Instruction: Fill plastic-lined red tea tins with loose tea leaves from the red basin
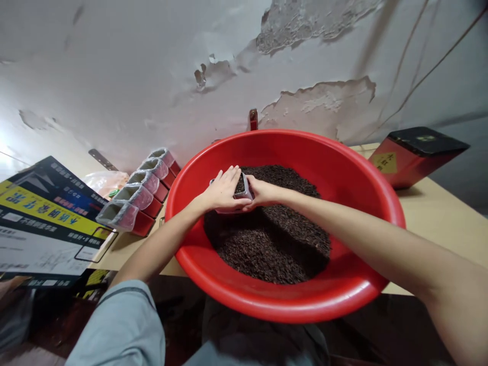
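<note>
A large red basin (285,305) holds a heap of dark, loose tea-like leaves (263,249). Over the left part of the heap is a small container (241,189) with a clear liner, dark leaves showing inside its mouth. My left hand (225,190) lies across its left side and part of its top, fingers stretched out and together. From the right, my right hand (259,192) is wrapped round the container's other side. Both hands hide most of the container's body.
Several red boxes with clear plastic liners (143,195) stand in a row left of the basin. A printed carton (49,218) is at far left. A red tin with a black lid (415,157) stands at right. Behind is a peeling wall; a person's hand shows at the left edge.
</note>
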Available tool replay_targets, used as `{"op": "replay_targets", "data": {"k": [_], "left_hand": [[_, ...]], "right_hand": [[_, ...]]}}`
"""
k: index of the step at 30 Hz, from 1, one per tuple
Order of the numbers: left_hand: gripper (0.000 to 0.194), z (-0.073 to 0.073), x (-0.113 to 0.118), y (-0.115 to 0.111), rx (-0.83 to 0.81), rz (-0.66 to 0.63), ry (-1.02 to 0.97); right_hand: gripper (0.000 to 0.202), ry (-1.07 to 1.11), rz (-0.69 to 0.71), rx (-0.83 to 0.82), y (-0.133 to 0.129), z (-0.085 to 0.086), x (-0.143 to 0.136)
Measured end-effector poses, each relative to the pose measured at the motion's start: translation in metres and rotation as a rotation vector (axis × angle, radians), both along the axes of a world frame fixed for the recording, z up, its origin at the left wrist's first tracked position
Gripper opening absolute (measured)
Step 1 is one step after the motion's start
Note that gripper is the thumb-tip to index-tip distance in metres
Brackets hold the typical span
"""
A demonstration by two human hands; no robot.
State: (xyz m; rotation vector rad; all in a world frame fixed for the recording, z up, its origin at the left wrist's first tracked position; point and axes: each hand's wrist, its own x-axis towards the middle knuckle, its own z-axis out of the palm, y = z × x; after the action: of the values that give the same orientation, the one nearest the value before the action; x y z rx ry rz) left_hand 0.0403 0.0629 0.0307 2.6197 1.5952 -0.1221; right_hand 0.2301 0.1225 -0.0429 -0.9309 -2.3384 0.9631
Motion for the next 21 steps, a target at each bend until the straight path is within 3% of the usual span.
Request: {"op": "replay_targets", "data": {"k": [2,5,8,10,16,19,21], "left_hand": [[0.111,0.006,-0.009,0.004,-0.019,-0.013,-0.123],[0.080,0.015,-0.027,0.012,0.054,0.064,-0.438],[0.073,0.018,-0.045,0.017,0.141,0.216,-0.676],[0.075,0.018,-0.053,0.016,0.125,0.286,-0.713],[0.084,0.012,-0.052,0.006,-0.063,0.242,-0.488],[0.120,0.006,-0.045,-0.001,-0.088,0.123,-0.261],[0.141,0.001,-0.041,-0.004,-0.074,0.033,-0.123]], "right_hand": [[0.101,-0.068,-0.009,0.076,0.003,0.017,0.010],[0.064,-0.073,-0.207,0.179,0.004,0.039,0.025],[0.057,0.079,-0.380,0.265,-0.003,0.054,0.029],[0.054,0.193,-0.403,0.293,-0.013,0.059,0.025],[0.037,0.297,-0.319,0.308,-0.037,0.060,0.006],[0.043,0.303,-0.242,0.414,-0.038,0.054,0.001],[0.054,0.189,-0.127,0.485,-0.036,0.047,0.000]]}}
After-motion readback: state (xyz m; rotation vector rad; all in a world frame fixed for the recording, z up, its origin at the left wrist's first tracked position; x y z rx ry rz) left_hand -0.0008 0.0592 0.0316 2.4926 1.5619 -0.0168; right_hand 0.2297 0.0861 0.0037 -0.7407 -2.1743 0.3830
